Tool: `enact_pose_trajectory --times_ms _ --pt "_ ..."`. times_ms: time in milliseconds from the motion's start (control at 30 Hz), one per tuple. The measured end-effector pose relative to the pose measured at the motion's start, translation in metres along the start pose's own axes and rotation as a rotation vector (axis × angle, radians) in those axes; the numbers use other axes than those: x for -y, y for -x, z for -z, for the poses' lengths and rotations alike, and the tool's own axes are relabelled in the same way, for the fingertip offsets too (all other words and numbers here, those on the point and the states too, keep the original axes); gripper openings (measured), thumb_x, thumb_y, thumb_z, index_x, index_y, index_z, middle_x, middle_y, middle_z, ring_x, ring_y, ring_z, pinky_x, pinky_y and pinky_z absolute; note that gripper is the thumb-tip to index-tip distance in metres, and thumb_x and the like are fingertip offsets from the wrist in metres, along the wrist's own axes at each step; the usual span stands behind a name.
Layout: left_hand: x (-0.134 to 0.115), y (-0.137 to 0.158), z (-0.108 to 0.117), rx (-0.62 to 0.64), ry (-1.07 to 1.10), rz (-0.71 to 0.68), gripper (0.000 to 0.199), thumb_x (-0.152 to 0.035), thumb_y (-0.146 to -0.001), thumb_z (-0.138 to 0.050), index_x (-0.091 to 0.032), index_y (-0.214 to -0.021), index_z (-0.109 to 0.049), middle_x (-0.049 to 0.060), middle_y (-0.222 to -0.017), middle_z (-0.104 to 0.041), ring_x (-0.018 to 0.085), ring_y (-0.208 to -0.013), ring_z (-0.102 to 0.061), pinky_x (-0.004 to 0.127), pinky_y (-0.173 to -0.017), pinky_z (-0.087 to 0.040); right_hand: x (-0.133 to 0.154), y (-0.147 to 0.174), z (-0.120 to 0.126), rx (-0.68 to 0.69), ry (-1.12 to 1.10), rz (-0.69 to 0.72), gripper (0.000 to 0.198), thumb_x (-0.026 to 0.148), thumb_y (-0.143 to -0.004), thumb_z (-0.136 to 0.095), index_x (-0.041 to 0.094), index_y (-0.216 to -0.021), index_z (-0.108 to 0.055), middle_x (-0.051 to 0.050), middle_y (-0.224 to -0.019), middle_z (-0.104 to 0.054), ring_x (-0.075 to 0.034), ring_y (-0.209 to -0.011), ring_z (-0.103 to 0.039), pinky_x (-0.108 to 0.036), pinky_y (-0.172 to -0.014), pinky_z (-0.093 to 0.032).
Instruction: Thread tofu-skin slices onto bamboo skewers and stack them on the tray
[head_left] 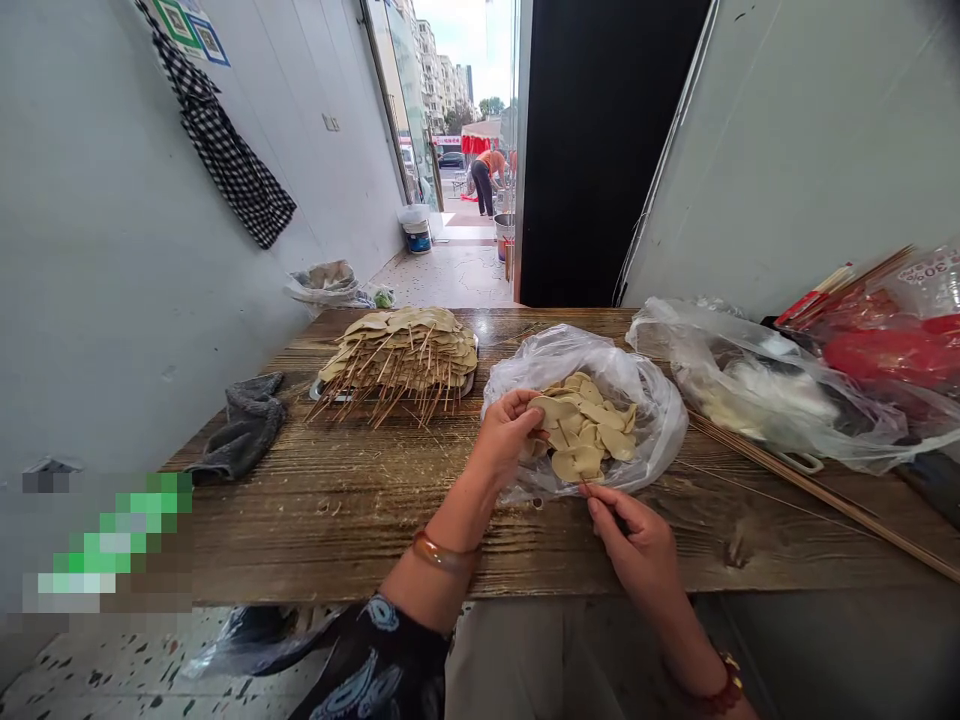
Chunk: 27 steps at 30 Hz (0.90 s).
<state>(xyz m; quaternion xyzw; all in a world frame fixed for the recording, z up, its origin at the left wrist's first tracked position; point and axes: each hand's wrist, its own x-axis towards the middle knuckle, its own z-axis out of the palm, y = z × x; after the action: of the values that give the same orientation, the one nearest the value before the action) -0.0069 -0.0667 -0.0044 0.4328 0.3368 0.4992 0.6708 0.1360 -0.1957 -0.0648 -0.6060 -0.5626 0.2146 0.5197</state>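
My left hand (511, 434) pinches a thin, round tan food slice (556, 409) between thumb and fingers, above an open clear plastic bag (660, 425). Loose slices (613, 440) of the same kind lie heaped in that bag. At the bag's near edge, my right hand (637, 540) is closed on the lower end of a thin wooden skewer (584, 486). A tan slice (577, 464) sits at the skewer's upper part; whether the slice in my left hand touches the skewer I cannot tell. To the left, a tray (337, 397) carries a tall pile of skewered slices (405, 350).
A grey cloth (244, 425) lies at the left of the wooden table (360, 530). Bare skewers (795, 475) stretch along the right side, beside plastic bags (787, 390) and red packaging (892, 350). Outside the doorway, a person (487, 175) bends over.
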Motion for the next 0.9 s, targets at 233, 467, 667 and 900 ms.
enact_pose_trajectory --times_ms 233,467,667,900 --pt "0.0009 -0.0006 0.0015 -0.033 0.033 0.036 0.037 -0.034 -0.055 -0.080 -0.013 -0.078 -0.061 -0.001 -0.065 -0.060 0.008 -0.053 -0.054 0.021 -0.049 -0.048 0.0027 0.0007 0.0019 0.020 -0.020 0.024 0.024 0.033 -0.086 -0.056 0.021 -0.096 -0.075 -0.007 -0.093 -0.076 -0.022 -0.079 -0.070 -0.035 -0.075 -0.057" --pt "0.0058 -0.0008 0.0037 -0.002 0.100 0.113 0.041 -0.034 -0.053 -0.082 -0.013 -0.077 -0.058 -0.002 -0.061 -0.059 0.007 -0.048 -0.052 0.021 -0.044 -0.047 -0.0019 0.0025 0.0019 0.041 -0.015 0.037 0.024 0.033 -0.087 -0.057 0.022 -0.098 -0.074 -0.007 -0.098 -0.075 -0.023 -0.089 -0.070 -0.036 -0.080 -0.056" --pt "0.0075 0.0012 0.0007 0.016 0.071 0.145 0.041 -0.036 -0.052 -0.082 -0.014 -0.075 -0.055 -0.003 -0.059 -0.057 0.007 -0.045 -0.051 0.020 -0.043 -0.045 -0.0047 0.0034 0.0010 0.045 -0.006 0.035 0.025 0.033 -0.087 -0.056 0.021 -0.099 -0.074 -0.008 -0.097 -0.075 -0.023 -0.087 -0.070 -0.036 -0.079 -0.055" --pt "0.0071 0.0055 -0.0056 -0.005 -0.001 0.069 0.035 -0.035 -0.058 -0.077 -0.015 -0.076 -0.055 -0.005 -0.058 -0.056 0.006 -0.045 -0.049 0.018 -0.044 -0.043 -0.0021 0.0019 0.0016 0.026 0.046 -0.037 0.029 0.038 -0.087 -0.054 0.019 -0.097 -0.074 -0.008 -0.093 -0.075 -0.021 -0.074 -0.068 -0.033 -0.069 -0.055"
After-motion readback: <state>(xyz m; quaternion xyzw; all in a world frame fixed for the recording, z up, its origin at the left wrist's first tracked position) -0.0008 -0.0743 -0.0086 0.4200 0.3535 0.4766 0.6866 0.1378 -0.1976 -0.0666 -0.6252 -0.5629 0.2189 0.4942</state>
